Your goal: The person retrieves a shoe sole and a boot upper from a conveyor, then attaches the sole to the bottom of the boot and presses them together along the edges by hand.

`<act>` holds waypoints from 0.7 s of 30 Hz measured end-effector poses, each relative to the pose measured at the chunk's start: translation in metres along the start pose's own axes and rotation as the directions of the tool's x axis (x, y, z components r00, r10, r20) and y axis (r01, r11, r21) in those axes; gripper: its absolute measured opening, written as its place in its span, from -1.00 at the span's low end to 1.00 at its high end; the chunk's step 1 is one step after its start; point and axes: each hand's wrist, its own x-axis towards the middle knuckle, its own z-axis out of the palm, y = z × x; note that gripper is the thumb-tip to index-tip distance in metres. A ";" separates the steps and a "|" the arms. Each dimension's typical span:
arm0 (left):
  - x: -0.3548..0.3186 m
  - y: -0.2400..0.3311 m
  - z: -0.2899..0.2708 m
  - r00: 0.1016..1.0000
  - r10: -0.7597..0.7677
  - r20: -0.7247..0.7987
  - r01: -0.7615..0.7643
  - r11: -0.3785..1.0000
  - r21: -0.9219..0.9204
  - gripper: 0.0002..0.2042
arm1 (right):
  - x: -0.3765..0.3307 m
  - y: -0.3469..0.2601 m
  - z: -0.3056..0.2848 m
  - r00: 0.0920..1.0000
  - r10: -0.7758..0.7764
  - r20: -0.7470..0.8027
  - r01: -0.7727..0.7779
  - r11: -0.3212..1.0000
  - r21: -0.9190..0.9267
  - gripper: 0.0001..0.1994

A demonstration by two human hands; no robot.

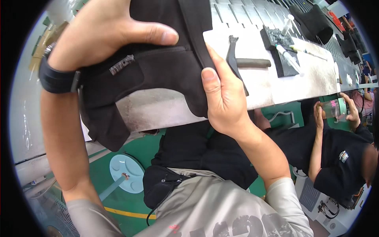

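Note:
A black garment piece [166, 71] of thick, smooth, wetsuit-like fabric hangs between my hands over the near edge of the worktable. It has a short zip with a printed mark beside it and a curved cut-out along its lower side. My left hand [106, 31] is on its upper left part, thumb stretched across the front; the other fingers are partly hidden or out of the picture. My right hand [227, 94] pinches the right edge, with the thumb in front and the fingers behind. Right of it on the table lies a hammer-like tool [252, 63] with a curved dark head.
On the white worktable [256, 89], syringes [290, 59] rest on a black foam block [278, 43]. Dark rolled pieces [312, 23] lie farther right. A co-worker [331, 146] at the right holds a jar [333, 109] with a green lid. A blue round stool [126, 173] stands below.

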 end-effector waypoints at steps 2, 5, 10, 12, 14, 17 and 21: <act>-0.019 -0.021 -0.007 0.943 -0.251 0.216 0.275 0.957 -0.090 -0.26 | 0.007 -0.011 -0.005 0.988 0.117 0.100 -0.112 0.992 -0.051 -0.39; -0.041 -0.034 -0.014 0.970 -0.201 0.136 0.209 0.977 -0.041 -0.24 | 0.024 -0.040 -0.009 0.973 0.166 0.162 -0.169 0.986 0.001 -0.34; -0.064 0.040 -0.034 0.997 -0.007 -0.081 0.011 0.999 0.048 -0.08 | 0.044 -0.095 -0.036 0.997 0.045 0.060 -0.066 0.902 0.426 -0.15; -0.074 0.076 -0.050 0.989 0.141 -0.041 -0.135 0.983 0.124 -0.11 | 0.035 -0.117 -0.046 0.988 -0.044 0.149 -0.006 0.947 0.321 -0.12; -0.084 0.099 -0.066 0.991 0.127 0.037 -0.129 0.990 0.054 -0.14 | 0.019 -0.135 -0.053 0.980 -0.122 0.160 0.080 0.967 0.244 -0.10; -0.099 0.115 -0.077 0.970 0.040 0.240 -0.008 0.991 -0.133 -0.22 | -0.014 -0.152 -0.061 0.982 -0.110 0.153 0.059 0.951 0.305 -0.19; -0.123 0.145 -0.062 0.979 0.119 0.163 -0.101 0.989 -0.112 -0.26 | -0.050 -0.159 -0.070 0.985 -0.015 0.172 -0.057 0.911 0.408 -0.34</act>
